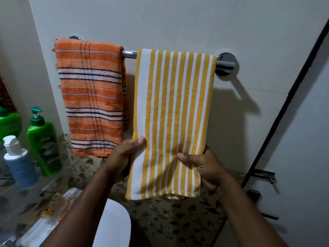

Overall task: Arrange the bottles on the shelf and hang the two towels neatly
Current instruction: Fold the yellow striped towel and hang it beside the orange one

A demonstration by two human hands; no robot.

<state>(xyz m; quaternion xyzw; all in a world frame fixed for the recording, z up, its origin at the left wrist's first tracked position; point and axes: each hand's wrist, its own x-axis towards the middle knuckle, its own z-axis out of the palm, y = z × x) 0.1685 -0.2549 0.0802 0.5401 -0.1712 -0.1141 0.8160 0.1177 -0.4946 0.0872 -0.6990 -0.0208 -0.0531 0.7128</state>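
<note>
A yellow and white striped towel (pixel 170 107) hangs over the right half of a chrome towel bar (pixel 130 54) on the wall. My left hand (pixel 122 157) grips its lower left edge, thumb on the front. My right hand (pixel 201 164) grips its lower right edge the same way. An orange striped towel (pixel 90 97) hangs on the left half of the bar, apart from both hands. On a glass shelf (pixel 58 177) at the left stand a green pump bottle (pixel 44 139), a blue bottle with a white cap (pixel 19 163) and another green bottle (pixel 8 122) behind them.
A white toilet cistern lid (pixel 112 225) lies below my left arm. Leaf-patterned tiles (pixel 178 220) cover the lower wall. A black pipe (pixel 284 104) runs diagonally down the right wall to metal fittings (pixel 263 177). An orange packet (pixel 60 205) lies under the shelf.
</note>
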